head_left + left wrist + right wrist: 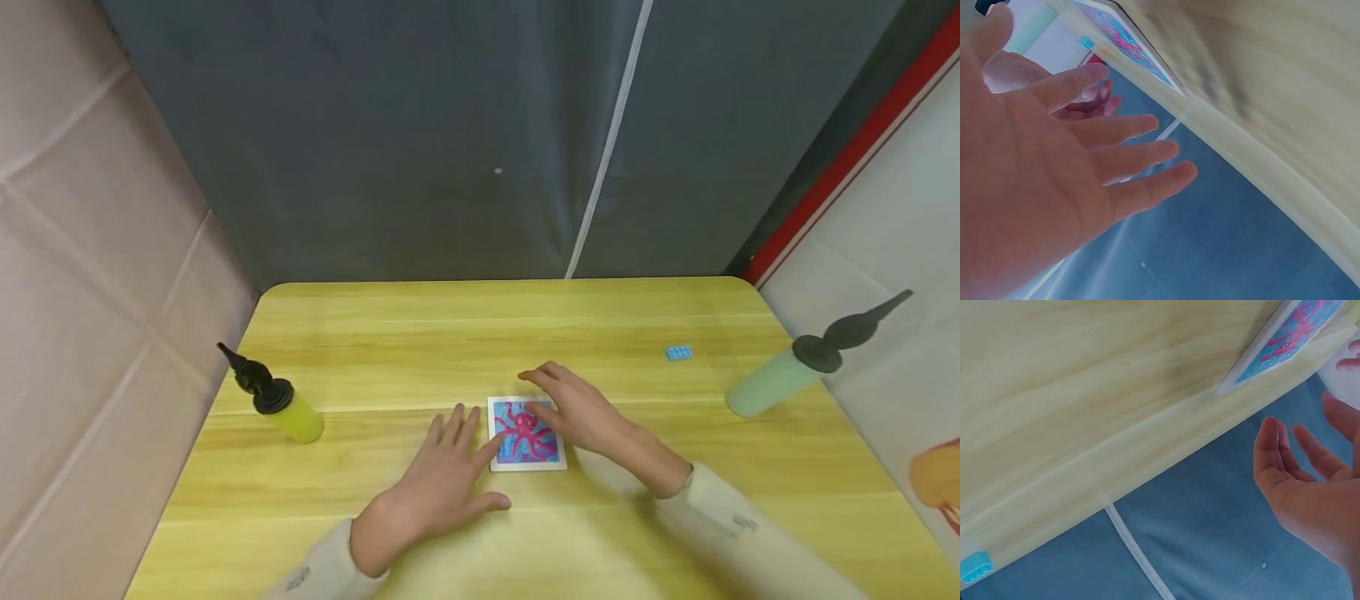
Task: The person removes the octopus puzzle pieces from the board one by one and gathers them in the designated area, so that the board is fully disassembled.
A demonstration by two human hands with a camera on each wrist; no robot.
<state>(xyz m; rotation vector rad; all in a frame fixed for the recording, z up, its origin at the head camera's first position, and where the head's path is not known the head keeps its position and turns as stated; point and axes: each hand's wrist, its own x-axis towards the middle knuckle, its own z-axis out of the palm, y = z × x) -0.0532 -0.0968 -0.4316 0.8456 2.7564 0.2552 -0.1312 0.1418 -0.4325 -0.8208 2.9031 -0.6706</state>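
Observation:
A square white-bordered picture tile with a pink octopus on blue [527, 446] lies flat on the wooden table, near its middle. Just left of it is my left hand [438, 483], fingers spread and straight, holding nothing; in the left wrist view its palm [1041, 162] is bare. My right hand [585, 412] hovers over the tile's upper right side. Its fingers are loosely bent and grip nothing, and the right wrist view shows a gap between that hand [1310, 494] and the tile [1291, 340].
A light blue toy brick [678, 353] sits toward the back right. A yellow bottle with a black nozzle [300, 417] stands at the left, and a pale green bottle with a dark nozzle [772, 382] at the right. Behind the table [420, 333] hangs a dark grey curtain [390, 167].

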